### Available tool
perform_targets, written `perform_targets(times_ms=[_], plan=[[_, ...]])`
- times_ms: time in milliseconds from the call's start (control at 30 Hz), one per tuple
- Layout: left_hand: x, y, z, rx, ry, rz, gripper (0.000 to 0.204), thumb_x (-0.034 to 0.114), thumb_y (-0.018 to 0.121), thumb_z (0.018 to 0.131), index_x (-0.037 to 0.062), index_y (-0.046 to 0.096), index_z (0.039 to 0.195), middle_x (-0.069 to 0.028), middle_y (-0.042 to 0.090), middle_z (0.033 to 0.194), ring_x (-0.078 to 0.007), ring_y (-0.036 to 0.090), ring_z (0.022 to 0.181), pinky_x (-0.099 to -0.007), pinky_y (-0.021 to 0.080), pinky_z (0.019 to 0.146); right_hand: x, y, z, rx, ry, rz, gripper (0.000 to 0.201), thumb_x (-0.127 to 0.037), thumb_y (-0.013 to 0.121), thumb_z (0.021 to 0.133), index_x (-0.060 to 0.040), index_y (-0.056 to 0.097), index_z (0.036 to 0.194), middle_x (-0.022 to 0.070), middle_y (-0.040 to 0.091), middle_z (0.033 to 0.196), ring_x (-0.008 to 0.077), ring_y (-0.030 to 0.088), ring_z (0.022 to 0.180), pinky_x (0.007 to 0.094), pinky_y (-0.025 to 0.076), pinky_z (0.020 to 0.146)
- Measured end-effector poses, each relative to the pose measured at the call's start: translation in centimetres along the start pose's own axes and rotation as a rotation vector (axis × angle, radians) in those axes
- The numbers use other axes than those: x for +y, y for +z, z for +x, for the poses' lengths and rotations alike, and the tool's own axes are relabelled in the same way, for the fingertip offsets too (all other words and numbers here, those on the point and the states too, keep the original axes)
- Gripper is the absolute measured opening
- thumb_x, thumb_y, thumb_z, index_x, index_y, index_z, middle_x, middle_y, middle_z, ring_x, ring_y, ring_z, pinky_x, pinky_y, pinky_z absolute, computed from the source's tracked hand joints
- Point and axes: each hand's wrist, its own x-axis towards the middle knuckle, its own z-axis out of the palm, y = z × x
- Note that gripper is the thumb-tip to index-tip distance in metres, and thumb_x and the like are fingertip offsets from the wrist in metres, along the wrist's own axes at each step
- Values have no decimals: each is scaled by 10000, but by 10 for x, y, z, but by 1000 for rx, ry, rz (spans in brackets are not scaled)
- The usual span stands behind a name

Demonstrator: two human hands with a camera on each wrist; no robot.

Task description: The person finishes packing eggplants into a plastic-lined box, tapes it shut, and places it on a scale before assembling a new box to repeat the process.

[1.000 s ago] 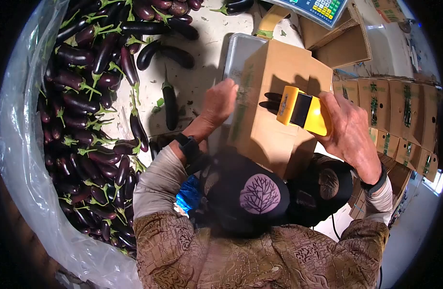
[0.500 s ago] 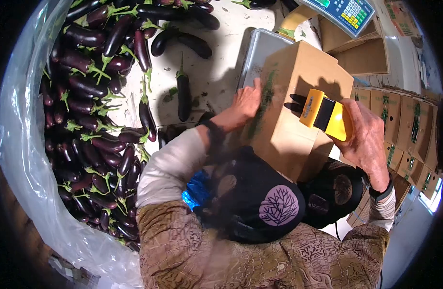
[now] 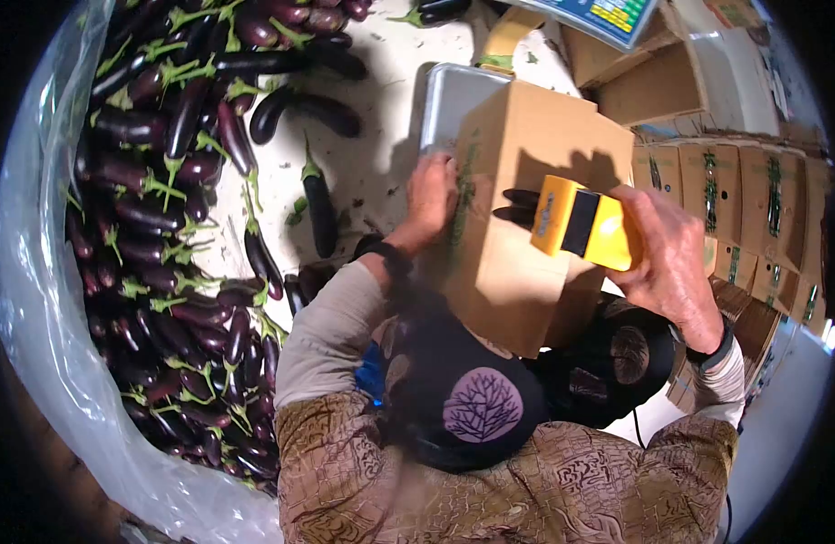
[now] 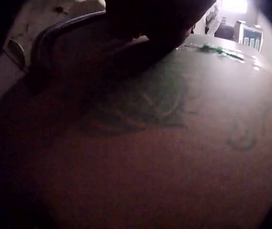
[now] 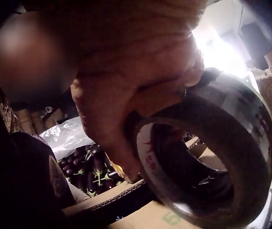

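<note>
In the head view a cardboard carton (image 3: pixel 517 254) stands over the metal tray (image 3: pixel 435 109) of a scale. My left hand (image 3: pixel 431 195) rests against the carton's left side, near green print; in the left wrist view that hand (image 4: pixel 160 19) is a dark shape over the carton wall (image 4: pixel 141 157). My right hand (image 3: pixel 667 263) grips a yellow tape dispenser (image 3: pixel 585 222) over the carton's top, where its shadow falls. Close up in the right wrist view, the hand (image 5: pixel 131 81) is beside the tape roll (image 5: pixel 248 133).
A large heap of eggplants (image 3: pixel 154 218) fills the left side, edged by clear plastic sheet (image 3: pixel 36 236). A loose eggplant (image 3: pixel 318 204) lies between heap and carton. The scale's blue display panel (image 3: pixel 608 18) is at the top. Stacked cartons (image 3: pixel 744 199) stand at right.
The left hand was clenched beside the carton, then pointed a finger along its side, and now rests against that side. The right hand keeps holding the dispenser over the carton top.
</note>
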Motion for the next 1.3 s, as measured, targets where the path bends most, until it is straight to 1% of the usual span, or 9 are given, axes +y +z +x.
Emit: perform_targets(times_ms=[133,200,300,733,800,833,900,1000,1300], plan=[[85,-65,24,145,175,-181,339,265,537,937,25,602,1168,-207,597,1133,-372,547,1111,-441,432,959,4,0,-7,32,-26,-23,595,-68,744,543,-59,517,1092,129,545,782,344,612,711,428,507,618],[128,-87,39,272,755,-36,469,340,612,888,12,558,1218,-177,598,1141,-350,534,1122,-450,397,974,6,2,-10,58,-36,-28,545,-74,732,552,-47,529,1057,115,534,757,325,611,686,416,498,583],[163,-82,37,101,896,295,644,459,666,829,-8,540,1254,-158,572,1217,-335,472,1212,-454,328,1031,7,2,-12,91,-42,-39,490,-103,739,559,-28,534,998,110,545,771,305,611,677,406,502,576],[167,-52,59,234,955,569,563,631,637,757,148,654,1047,-127,659,957,-300,597,981,-458,442,782,22,15,-11,141,-23,77,426,-95,729,614,-31,561,1000,131,609,818,327,651,751,417,536,602],[167,-57,60,95,904,610,542,639,627,783,179,665,1067,-113,662,935,-316,610,963,-478,475,767,25,23,-9,96,2,19,491,-139,758,590,-77,522,1017,99,576,851,324,630,787,405,518,632],[160,-58,68,123,1008,622,473,373,679,781,213,573,1214,-114,630,998,-374,618,956,-487,521,784,23,22,-9,117,-6,-23,495,-141,775,609,-74,539,1039,114,611,878,337,650,813,416,530,648],[188,-65,50,-51,670,668,677,540,674,796,76,529,1267,-196,578,1146,-399,562,1059,-496,468,902,20,4,-4,-44,-12,20,458,-193,700,750,66,546,1095,238,649,945,311,676,807,395,553,664],[183,-64,53,22,774,600,531,513,631,828,57,599,1099,-190,618,1015,-388,590,985,-480,490,833,19,5,-6,48,-47,-63,304,-98,661,671,36,577,930,180,653,790,294,663,628,379,545,543],[187,-73,53,-73,850,477,524,544,645,809,55,601,995,-173,605,869,-378,590,874,-470,478,733,10,-3,-12,68,-56,1,298,-99,660,698,41,580,948,171,638,720,324,655,635,393,542,556]])
